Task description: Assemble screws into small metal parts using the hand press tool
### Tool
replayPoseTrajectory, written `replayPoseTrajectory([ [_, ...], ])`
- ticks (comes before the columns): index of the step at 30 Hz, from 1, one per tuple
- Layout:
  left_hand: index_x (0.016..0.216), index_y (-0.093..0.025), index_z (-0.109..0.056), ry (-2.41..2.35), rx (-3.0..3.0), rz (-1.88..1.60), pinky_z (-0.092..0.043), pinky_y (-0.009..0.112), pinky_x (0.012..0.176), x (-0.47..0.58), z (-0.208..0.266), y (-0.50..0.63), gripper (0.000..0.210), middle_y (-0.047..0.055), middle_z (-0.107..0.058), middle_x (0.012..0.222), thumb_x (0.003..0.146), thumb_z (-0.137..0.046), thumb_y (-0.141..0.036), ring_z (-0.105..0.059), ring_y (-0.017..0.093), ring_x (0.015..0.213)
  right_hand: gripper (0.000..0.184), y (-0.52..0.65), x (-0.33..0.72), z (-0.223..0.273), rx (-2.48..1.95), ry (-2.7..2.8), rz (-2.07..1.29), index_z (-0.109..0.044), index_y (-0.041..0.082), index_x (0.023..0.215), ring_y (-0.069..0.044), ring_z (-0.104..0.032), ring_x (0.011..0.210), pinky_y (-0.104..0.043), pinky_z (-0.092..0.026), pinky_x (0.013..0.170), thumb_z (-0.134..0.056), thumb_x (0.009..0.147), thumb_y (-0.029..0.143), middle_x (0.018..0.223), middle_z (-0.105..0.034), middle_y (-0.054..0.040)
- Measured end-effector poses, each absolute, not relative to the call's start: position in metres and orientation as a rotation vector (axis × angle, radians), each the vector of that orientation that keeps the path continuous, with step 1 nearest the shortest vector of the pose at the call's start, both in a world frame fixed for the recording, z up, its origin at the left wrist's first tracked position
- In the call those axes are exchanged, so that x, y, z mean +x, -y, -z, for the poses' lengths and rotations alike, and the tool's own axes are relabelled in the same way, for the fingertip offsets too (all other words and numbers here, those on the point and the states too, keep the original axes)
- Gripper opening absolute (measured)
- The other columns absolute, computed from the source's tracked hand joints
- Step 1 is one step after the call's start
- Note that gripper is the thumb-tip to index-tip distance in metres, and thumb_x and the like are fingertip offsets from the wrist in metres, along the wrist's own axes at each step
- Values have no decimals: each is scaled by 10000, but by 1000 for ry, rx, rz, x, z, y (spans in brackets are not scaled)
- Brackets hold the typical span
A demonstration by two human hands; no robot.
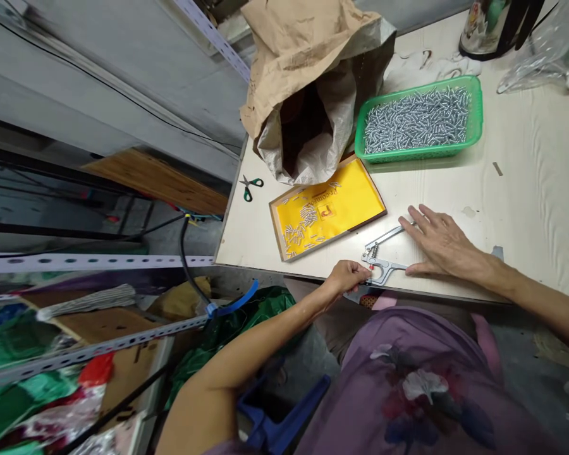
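A silver spring-loaded hand plier (384, 272) lies at the table's front edge, its two handles spread wide. My right hand (443, 246) rests on its handle ends, fingers at the upper handle and thumb against the lower one. At the plier's head, my left hand (348, 276) is closed in a pinch; what sits between the fingertips is too small to make out. A small red spot shows at the head beside them. Left of the plier, a shallow box lid with a yellow lining (355, 196) holds scattered small silver pieces (308, 215).
A green plastic basket (478, 120) full of small ribbed silver pieces (417, 120) stands behind. Beside it gapes a big brown paper sack (294, 57). Scissors (251, 188) lie near the table's left edge. A kettle-like vessel (488, 28) and clear plastic bag (540, 63) are at back right.
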State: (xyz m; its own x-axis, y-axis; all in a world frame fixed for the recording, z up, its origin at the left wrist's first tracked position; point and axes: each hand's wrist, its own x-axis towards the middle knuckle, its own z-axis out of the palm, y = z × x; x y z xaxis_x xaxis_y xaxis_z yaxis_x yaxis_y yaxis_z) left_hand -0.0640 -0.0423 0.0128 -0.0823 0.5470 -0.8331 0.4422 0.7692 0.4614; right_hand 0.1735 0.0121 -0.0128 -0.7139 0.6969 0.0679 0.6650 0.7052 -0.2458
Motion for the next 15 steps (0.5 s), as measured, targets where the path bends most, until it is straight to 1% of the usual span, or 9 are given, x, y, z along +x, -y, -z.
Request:
replayPoseTrajectory([
  [1,691,-115,-642,-1716,780,-100,-261,167,347,-64,-13,42,141,-80,-474,477,771,-714,-207,-377,30,335,1000,-16,175,14,-1107,2784,-298,-378,120,1429,-440,-352,1322,-582,-351,989,-701,678,697,1445,-415,-264],
  [2,694,-115,-641,-1720,777,-100,-264,168,349,-63,-14,43,137,-80,-477,481,772,-712,-203,-380,31,337,1031,-19,176,16,-1097,2815,-302,-368,120,1438,-442,-353,1322,-597,-328,1005,-717,656,695,1429,-436,-261],
  [4,691,-116,-638,-1724,775,-101,-268,170,351,-63,-14,43,137,-81,-471,479,774,-709,-199,-377,32,338,1027,-21,175,19,-1072,2863,-323,-351,125,1452,-426,-406,1280,-607,-305,1016,-724,660,662,1370,-500,-247],
  [7,682,-117,-634,-1726,780,-111,-261,173,355,-62,-13,43,154,-85,-457,467,770,-716,-212,-359,32,335,941,-17,173,18,-1051,2866,-346,-325,140,1470,-376,-512,1147,-590,-309,1005,-690,726,586,1253,-588,-211],
  [11,693,-124,-625,-1728,814,-70,-284,179,377,-63,-11,44,164,-80,-450,470,814,-671,-225,-366,42,350,798,-10,172,8,-1030,2865,-328,-341,127,1454,-344,-546,1047,-555,-315,986,-645,791,449,1157,-637,-188],
  [13,697,-130,-623,-1746,919,-16,-327,190,409,-64,-11,48,183,-64,-463,486,840,-643,-242,-413,63,389,739,-7,174,5,-1019,2871,-329,-352,118,1443,-332,-549,1012,-529,-322,969,-621,810,388,1112,-653,-175],
  [15,719,-139,-634,-1803,1192,-38,-404,208,488,-65,-12,54,180,-24,-541,583,849,-636,-263,-515,96,504,712,-3,175,4,-1001,2857,-345,-333,124,1454,-314,-554,966,-500,-329,947,-594,828,342,1063,-668,-154],
])
